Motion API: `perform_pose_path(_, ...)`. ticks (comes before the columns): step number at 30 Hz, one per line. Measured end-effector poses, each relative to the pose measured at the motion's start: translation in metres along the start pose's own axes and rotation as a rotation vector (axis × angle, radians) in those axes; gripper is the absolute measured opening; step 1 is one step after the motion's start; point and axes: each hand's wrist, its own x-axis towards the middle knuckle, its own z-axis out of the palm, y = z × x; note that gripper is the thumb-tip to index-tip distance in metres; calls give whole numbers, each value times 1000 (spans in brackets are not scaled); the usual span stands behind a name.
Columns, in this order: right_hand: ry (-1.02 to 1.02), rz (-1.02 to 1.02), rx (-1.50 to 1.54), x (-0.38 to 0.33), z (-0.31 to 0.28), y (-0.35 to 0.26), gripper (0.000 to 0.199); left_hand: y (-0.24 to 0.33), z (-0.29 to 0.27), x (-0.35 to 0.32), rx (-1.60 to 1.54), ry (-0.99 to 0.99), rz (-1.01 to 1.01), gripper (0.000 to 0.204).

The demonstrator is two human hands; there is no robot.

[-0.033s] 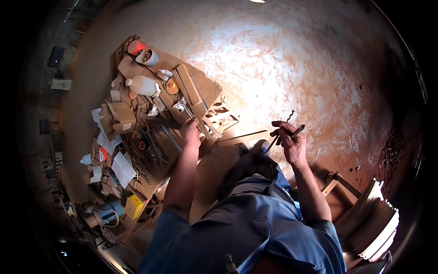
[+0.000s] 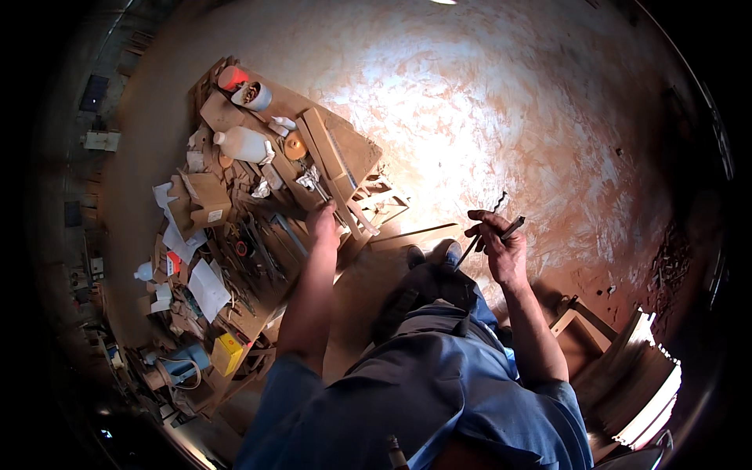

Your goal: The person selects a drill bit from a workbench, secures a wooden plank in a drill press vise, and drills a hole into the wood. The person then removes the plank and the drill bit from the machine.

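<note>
My right hand (image 2: 501, 249) is raised over the floor at centre right, its fingers closed round slim tools. One is an auger bit (image 2: 501, 200) with a twisted tip; beside it a dark bar-like tool (image 2: 512, 228) sticks out past the fingers. A thin shaft (image 2: 468, 254) slants down-left from the same hand. At the right edge of the cluttered workbench (image 2: 362, 149), my left hand (image 2: 322, 223) is closed on a thin metal rod (image 2: 323, 193), whose far end lies by a crumpled white rag (image 2: 309, 178). The fingers partly hide that rod.
On the bench are a wooden beam (image 2: 326, 149), a white jug (image 2: 243, 146), an orange round object (image 2: 295, 146), a tin (image 2: 254, 95), a cardboard box (image 2: 205, 200), paper (image 2: 208, 290) and a yellow box (image 2: 228, 354). Stacked boards (image 2: 638, 384) and a wooden frame (image 2: 583, 325) stand at lower right.
The bench and my left hand sit slightly further left in the picture. My right hand keeps its grip on the tools and has hardly moved.
</note>
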Motion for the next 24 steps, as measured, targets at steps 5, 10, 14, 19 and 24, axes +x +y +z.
perform_pose_path(5, -1, 6, -67, 9, 19, -2, 17, -19, -6, 96, 207, 76, 21, 8)
perform_pose_path(10, -74, 55, 18, 29, 39, -17, 22, -25, -9, 126, 1240, 84, 449, 40)
perform_pose_path(14, -102, 19, -92, 52, 39, -33, 22, 42, 52, 7, 1199, 75, 755, 36)
perform_pose_path(19, -158, -72, -271, 94, 23, -49, 22, 81, 118, -106, 512, -720, 370, 25)
perform_pose_path(24, -274, -166, -300, 146, -14, -77, 24, 82, 211, -165, 640, -968, 673, 21)
